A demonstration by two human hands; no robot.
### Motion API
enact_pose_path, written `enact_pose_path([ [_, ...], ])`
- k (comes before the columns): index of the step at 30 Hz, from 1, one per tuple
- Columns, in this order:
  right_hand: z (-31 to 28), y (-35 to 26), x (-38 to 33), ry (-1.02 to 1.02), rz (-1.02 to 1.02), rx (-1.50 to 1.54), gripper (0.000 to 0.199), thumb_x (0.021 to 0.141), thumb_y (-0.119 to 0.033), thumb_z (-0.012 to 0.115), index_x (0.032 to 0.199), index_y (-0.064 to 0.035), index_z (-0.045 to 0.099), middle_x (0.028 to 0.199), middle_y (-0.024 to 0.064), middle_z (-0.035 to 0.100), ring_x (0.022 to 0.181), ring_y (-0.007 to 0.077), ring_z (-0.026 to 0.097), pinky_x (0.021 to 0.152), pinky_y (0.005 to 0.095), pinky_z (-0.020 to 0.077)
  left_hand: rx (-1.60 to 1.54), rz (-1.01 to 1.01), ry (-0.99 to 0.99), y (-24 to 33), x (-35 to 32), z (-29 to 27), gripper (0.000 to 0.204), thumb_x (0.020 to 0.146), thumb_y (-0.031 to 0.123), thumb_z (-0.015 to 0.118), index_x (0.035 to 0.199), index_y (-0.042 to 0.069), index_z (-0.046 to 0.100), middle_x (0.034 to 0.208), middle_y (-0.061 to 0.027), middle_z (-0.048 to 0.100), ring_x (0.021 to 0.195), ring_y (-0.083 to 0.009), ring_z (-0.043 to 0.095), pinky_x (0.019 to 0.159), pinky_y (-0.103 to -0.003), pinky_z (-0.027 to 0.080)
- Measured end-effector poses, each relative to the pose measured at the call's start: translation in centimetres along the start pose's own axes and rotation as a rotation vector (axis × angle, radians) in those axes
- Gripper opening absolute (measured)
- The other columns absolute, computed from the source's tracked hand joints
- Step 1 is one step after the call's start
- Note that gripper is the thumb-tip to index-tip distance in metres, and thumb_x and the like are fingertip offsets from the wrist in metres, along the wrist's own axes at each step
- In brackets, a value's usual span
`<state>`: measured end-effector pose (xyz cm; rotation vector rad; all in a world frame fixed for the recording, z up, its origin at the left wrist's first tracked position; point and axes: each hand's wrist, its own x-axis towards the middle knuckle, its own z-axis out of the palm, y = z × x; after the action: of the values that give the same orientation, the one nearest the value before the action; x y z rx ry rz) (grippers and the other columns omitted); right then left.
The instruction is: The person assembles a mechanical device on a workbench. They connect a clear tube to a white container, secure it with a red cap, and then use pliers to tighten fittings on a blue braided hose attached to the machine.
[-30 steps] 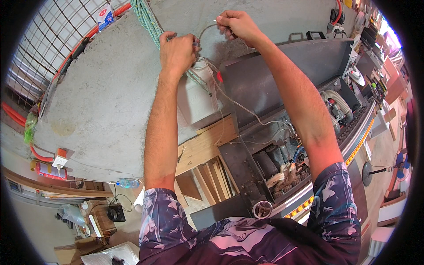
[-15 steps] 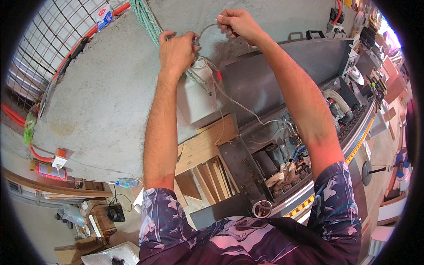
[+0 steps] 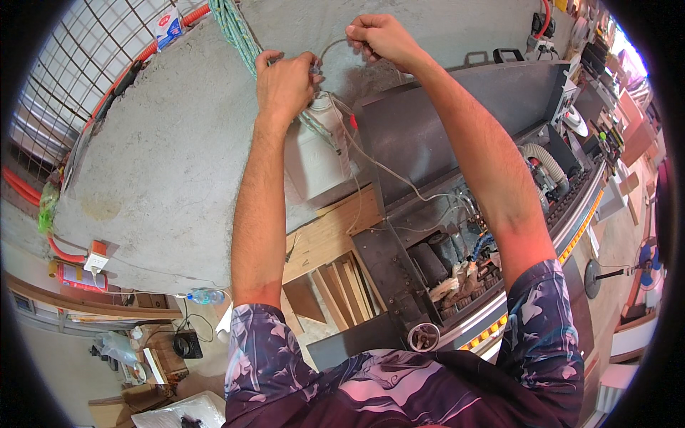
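Observation:
In the upper middle, my left hand [image 3: 282,87] is closed, with a small clear piece showing at its fingertips that I cannot make out. My right hand [image 3: 382,43] pinches a thin tube [image 3: 332,47], which arcs across to the left hand's fingers. Just below the left hand, a white plastic jug [image 3: 317,160] is against the grey wall. A bundle of green rope [image 3: 235,36] hangs down behind the left hand, and rope also shows at the jug's top. Another thin pale tube [image 3: 389,171] runs from the jug toward the machine.
A dark metal machine [image 3: 457,107] stands to the right, its inside exposed with hoses and parts. Wood strips [image 3: 346,289] lie below the jug. A small cup [image 3: 424,337] sits on the machine's near edge. Wire mesh [image 3: 78,64] and red conduit [image 3: 146,51] are at left.
My right hand has shifted slightly left, toward the left hand, and the thin tube between them bows up more. The left hand stays in place.

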<state>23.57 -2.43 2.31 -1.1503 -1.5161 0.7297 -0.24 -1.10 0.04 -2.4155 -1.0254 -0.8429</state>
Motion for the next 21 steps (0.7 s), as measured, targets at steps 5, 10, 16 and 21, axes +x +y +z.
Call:
enact_pose_path([
  [5, -0.3, -0.3, 0.0, -0.035, 0.002, -0.086, 0.022, 0.104, -0.026, 0.064, 0.094, -0.0076, 0.073, 0.077, -0.0045, 0.062, 0.063, 0.0045, 0.048, 0.054, 0.0243, 0.04, -0.017, 0.011, 0.023, 0.0, -0.1, 0.2, 0.017, 0.091, 0.025, 0.08, 0.105, 0.017, 0.078, 0.08, -0.0054, 0.078, 0.082, -0.0233, 0.073, 0.108, -0.043, 0.035],
  [10, -0.6, -1.3, 0.1, -0.094, -0.005, -0.212, 0.023, 0.098, -0.021, 0.067, 0.111, -0.0068, 0.079, 0.078, -0.0023, 0.066, 0.061, 0.0054, 0.049, 0.051, 0.0249, 0.0377, -0.008, 0.013, 0.012, 0.0, -0.1, 0.0, 0.011, 0.091, 0.024, 0.079, 0.101, 0.02, 0.079, 0.076, -0.0045, 0.077, 0.077, -0.0227, 0.072, 0.108, -0.042, 0.035],
  [16, 1.3, -1.2, 1.1, -0.187, -0.244, -0.615, 0.027, 0.091, -0.02, 0.065, 0.111, -0.0108, 0.081, 0.079, 0.0034, 0.072, 0.073, 0.0158, 0.065, 0.068, 0.0335, 0.0518, -0.004, 0.028, 0.015, -0.1, -0.1, 0.3, 0.009, 0.092, 0.022, 0.078, 0.1, 0.022, 0.08, 0.076, -0.0042, 0.076, 0.077, -0.0215, 0.072, 0.108, -0.042, 0.035],
  [21, 2.8, -2.1, 1.1, -0.202, -0.272, -0.786, 0.023, 0.09, -0.023, 0.065, 0.098, -0.0073, 0.079, 0.082, 0.008, 0.075, 0.077, 0.0245, 0.069, 0.075, 0.0384, 0.0547, 0.029, 0.058, -0.005, -0.3, -0.3, 0.1, 0.011, 0.09, 0.022, 0.079, 0.101, 0.02, 0.08, 0.077, -0.0039, 0.077, 0.077, -0.0211, 0.072, 0.107, -0.042, 0.035],
])
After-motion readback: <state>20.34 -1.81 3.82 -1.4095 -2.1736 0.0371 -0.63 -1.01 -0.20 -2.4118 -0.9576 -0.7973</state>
